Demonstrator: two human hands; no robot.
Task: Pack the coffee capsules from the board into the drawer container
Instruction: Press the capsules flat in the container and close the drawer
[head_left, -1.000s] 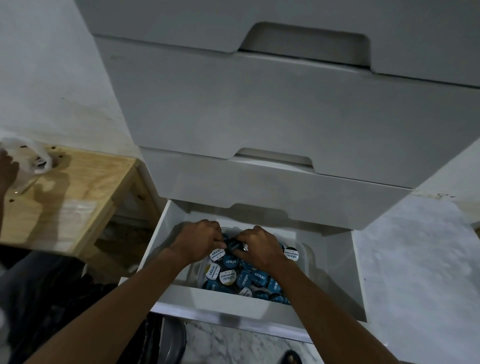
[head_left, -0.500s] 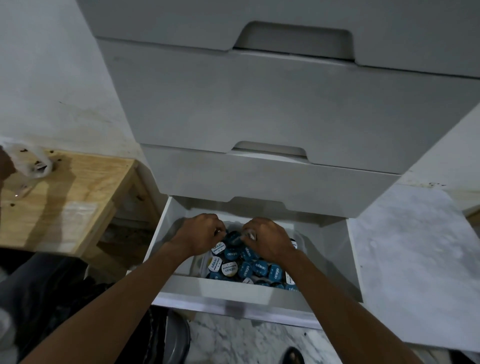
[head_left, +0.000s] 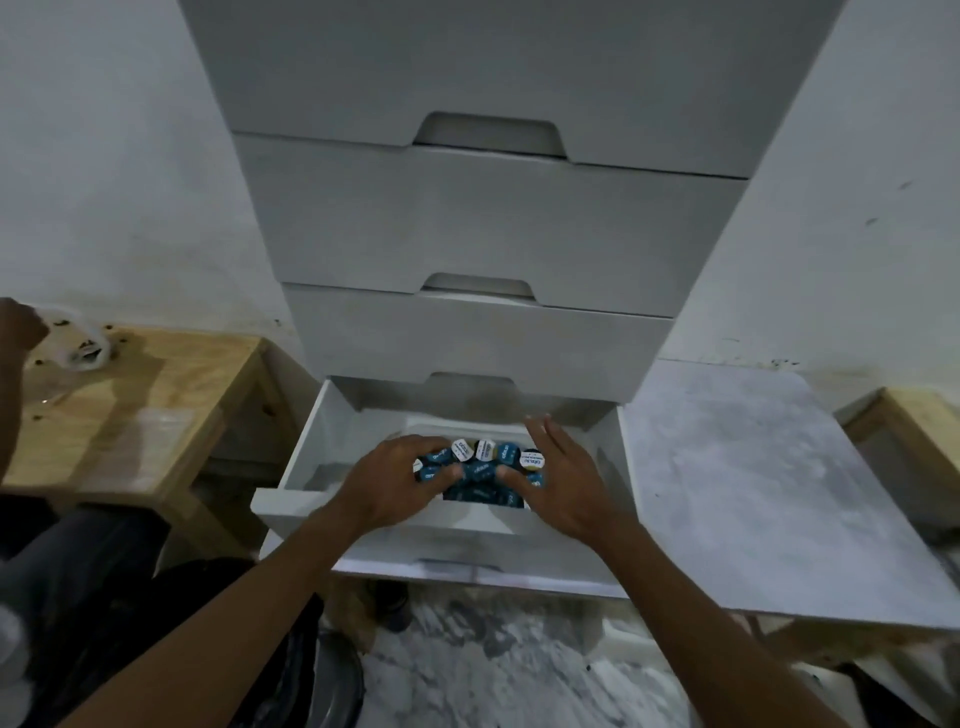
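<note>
Capsules (head_left: 480, 470) heaped between spread fingers of left hand (head_left: 387, 480) and right hand (head_left: 558, 480) (neither gripping), in open drawer (head_left: 301, 452).

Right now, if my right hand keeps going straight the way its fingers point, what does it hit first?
Probably the back wall of the open drawer. The right hand points up and away past the capsules; depth is unclear, so the closed drawer front above might come first.

Both hands, left (head_left: 387, 480) and right (head_left: 563, 480), flank capsules (head_left: 480, 475) in the open drawer (head_left: 306, 447).
</note>
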